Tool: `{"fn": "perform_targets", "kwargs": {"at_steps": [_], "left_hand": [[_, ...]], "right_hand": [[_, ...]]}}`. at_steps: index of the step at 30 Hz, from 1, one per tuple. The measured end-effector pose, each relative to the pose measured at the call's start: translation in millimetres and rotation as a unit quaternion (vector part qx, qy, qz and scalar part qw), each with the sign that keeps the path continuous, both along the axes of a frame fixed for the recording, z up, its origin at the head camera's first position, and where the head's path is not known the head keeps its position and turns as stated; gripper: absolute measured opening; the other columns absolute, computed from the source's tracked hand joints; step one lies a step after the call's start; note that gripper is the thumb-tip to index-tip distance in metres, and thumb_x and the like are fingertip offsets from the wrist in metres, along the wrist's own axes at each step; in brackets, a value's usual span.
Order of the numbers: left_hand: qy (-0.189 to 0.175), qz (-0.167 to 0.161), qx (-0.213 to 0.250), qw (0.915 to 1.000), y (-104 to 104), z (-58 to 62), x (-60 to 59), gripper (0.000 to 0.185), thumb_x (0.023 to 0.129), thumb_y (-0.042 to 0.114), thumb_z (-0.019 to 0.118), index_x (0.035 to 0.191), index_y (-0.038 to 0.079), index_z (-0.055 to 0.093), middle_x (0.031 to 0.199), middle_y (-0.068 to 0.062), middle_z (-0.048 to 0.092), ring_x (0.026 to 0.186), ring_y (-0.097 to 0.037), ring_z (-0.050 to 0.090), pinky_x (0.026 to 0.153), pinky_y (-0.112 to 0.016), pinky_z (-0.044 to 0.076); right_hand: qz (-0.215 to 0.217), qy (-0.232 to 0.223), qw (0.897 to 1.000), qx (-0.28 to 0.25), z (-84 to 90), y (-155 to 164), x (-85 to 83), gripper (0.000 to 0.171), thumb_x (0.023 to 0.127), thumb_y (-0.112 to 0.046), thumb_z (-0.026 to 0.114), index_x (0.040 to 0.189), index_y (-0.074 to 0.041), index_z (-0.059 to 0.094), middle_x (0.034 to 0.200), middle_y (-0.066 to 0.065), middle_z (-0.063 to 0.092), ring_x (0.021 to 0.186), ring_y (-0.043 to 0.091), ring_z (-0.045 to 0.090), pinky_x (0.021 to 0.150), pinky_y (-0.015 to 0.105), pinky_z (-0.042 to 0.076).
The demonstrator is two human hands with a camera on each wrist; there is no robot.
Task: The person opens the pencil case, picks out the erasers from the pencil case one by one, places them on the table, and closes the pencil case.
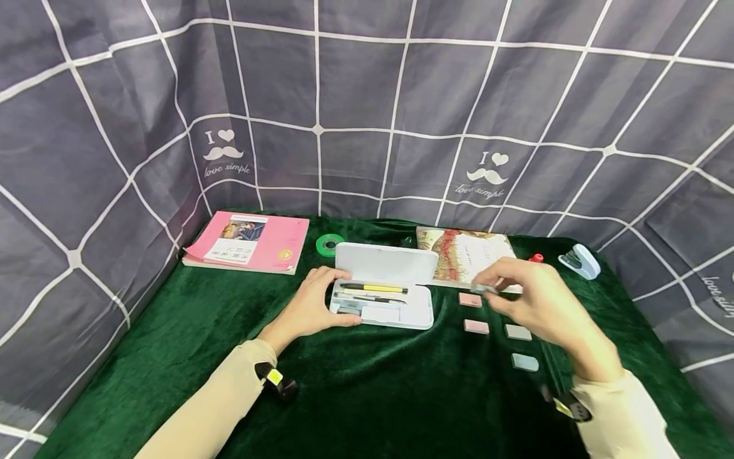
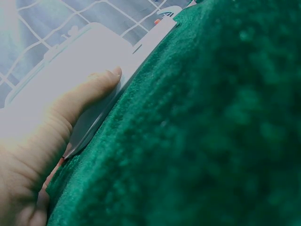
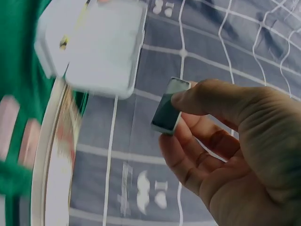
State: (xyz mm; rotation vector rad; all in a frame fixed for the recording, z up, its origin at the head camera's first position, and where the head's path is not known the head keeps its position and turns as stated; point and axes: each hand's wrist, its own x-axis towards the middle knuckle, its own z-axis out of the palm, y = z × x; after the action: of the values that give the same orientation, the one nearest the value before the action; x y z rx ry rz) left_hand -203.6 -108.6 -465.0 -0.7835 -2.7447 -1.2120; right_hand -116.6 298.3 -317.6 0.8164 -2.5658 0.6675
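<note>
A white pencil case (image 1: 423, 313) lies with its lid (image 1: 387, 260) raised. Inside are a yellow-and-black pen (image 1: 375, 289), a slimmer pen (image 1: 369, 298) and pale blocks along the front. My left hand (image 1: 312, 305) grips the case's left end, thumb on the front edge and fingers at the back corner. To the right of the case, my right hand (image 1: 539, 296) pinches a small grey-green block like an eraser (image 3: 168, 107) between thumb and fingers, above the velvet. Below and left of that hand lie two pink eraser-like blocks (image 1: 476, 326), a grey one (image 1: 518, 332) and a pale blue one (image 1: 524, 363).
Green velvet (image 1: 378, 389) covers the table. A pink book (image 1: 292, 239) lies at the back left, beside a green tape roll (image 1: 329, 245). Another book (image 1: 447, 252) is behind the right hand, with a red item (image 1: 536, 258) and a light-blue stapler-like object (image 1: 583, 262) further right.
</note>
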Motion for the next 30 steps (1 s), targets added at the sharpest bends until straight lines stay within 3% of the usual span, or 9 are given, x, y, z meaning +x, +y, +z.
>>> {"fn": "perform_targets", "kwargs": {"at_steps": [3,8,15,20,24,30], "left_hand": [[0.000,0.000,0.002,1.0000,-1.2,-0.4,-0.1,0.088,0.076,0.055,0.103,0.147,0.019,0.065,0.144,-0.003,0.062,0.134,-0.028,0.051,0.116,-0.058,0.048],[0.000,0.002,0.000,1.0000,-2.2,-1.6,-1.2,0.088,0.075,0.054,0.103,0.147,0.020,0.065,0.144,-0.003,0.062,0.134,-0.028,0.052,0.116,-0.057,0.048],[0.000,0.006,-0.005,1.0000,-1.1,-2.8,-1.7,0.088,0.076,0.055,0.103,0.147,0.021,0.065,0.144,-0.003,0.062,0.133,-0.028,0.052,0.115,-0.058,0.049],[-0.003,0.003,-0.003,1.0000,0.2,-2.4,-1.4,0.088,0.075,0.054,0.103,0.147,0.020,0.064,0.144,-0.003,0.062,0.134,-0.028,0.052,0.116,-0.058,0.048],[-0.004,0.002,-0.002,1.0000,0.1,-2.5,-1.5,0.088,0.075,0.054,0.103,0.147,0.020,0.064,0.144,-0.003,0.062,0.135,-0.028,0.052,0.116,-0.058,0.048],[-0.004,0.002,-0.002,1.0000,0.1,-3.6,-2.3,0.088,0.075,0.053,0.103,0.147,0.020,0.064,0.145,-0.003,0.062,0.135,-0.028,0.052,0.116,-0.058,0.048]], "right_hand": [[-0.022,0.013,1.000,0.002,-3.4,22.4,18.9,0.051,0.075,0.011,0.095,0.106,-0.027,0.083,0.095,-0.013,0.079,0.082,0.002,0.069,0.078,0.012,0.051],[-0.055,-0.014,0.998,-0.026,-17.9,45.3,54.3,0.057,0.074,0.013,0.097,0.103,-0.032,0.080,0.095,-0.016,0.077,0.081,-0.001,0.069,0.076,0.010,0.050],[-0.052,-0.057,0.997,-0.025,-49.5,62.3,90.7,0.058,0.073,0.012,0.097,0.101,-0.034,0.078,0.096,-0.019,0.075,0.081,-0.001,0.069,0.076,0.011,0.051],[-0.014,-0.101,0.994,-0.045,-77.8,71.5,104.1,0.057,0.072,0.013,0.096,0.100,-0.033,0.078,0.094,-0.015,0.075,0.078,0.001,0.069,0.070,0.015,0.053],[0.010,-0.104,0.994,-0.034,-97.9,74.3,107.3,0.057,0.072,0.012,0.096,0.097,-0.034,0.076,0.090,-0.016,0.071,0.075,-0.002,0.064,0.065,0.014,0.049],[0.010,-0.100,0.995,-0.012,-107.1,75.6,109.4,0.056,0.072,0.007,0.099,0.095,-0.038,0.075,0.092,-0.020,0.068,0.074,-0.006,0.060,0.064,0.013,0.046]]}}
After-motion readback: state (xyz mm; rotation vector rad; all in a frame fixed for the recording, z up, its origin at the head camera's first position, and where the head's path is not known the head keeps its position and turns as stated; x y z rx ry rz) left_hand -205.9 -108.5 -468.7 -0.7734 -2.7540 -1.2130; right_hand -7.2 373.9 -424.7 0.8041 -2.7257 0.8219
